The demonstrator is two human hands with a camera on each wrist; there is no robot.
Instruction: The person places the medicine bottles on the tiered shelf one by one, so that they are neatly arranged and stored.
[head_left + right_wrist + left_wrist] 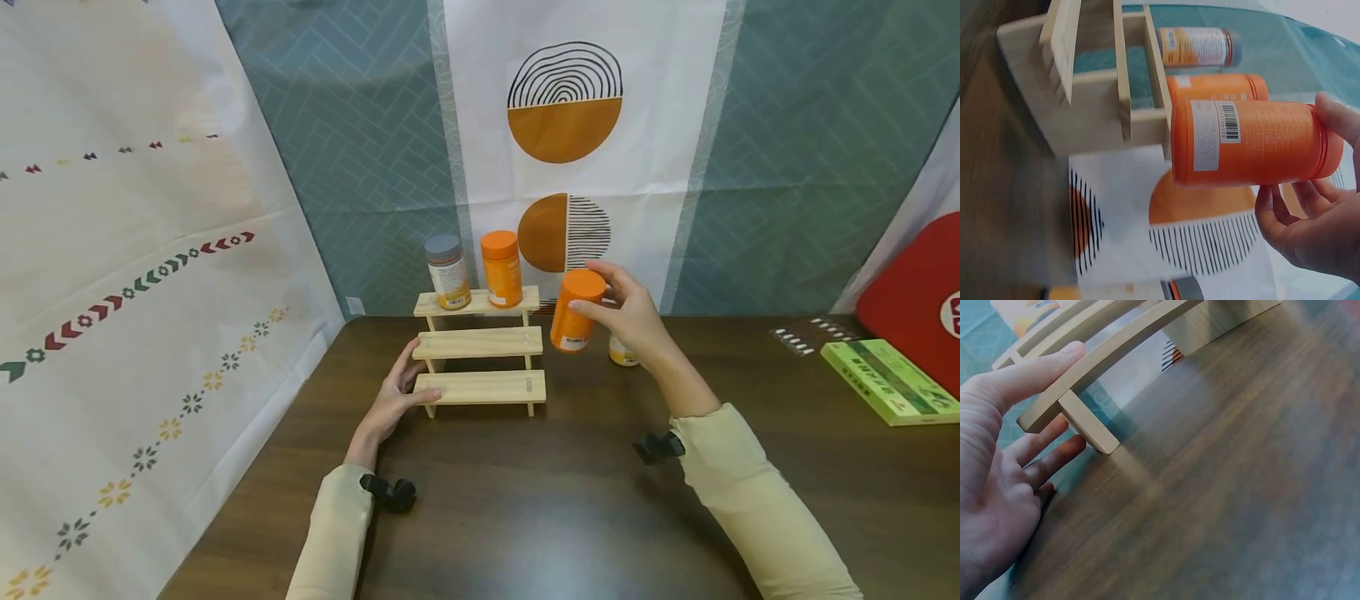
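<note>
A three-step wooden stand (480,343) is on the brown table. My left hand (392,402) holds its left end; in the left wrist view the thumb (1054,362) lies over a step and the other fingers reach below it, beside a leg. On the top step are a grey-lidded bottle (448,273) and an orange bottle (502,271). Right of the stand, my right hand (626,308) grips a second orange bottle (1247,144) near its lid, thumb on one side and fingers on the other. That bottle is raised, slightly tilted, with a barcode label showing.
Partly hidden behind my right hand, another bottle (623,353) with a yellow and white label stands on the table (525,500). At the right lie a green box (892,382), a dark patterned strip (813,335) and a red object (918,292). Patterned cloth hangs behind.
</note>
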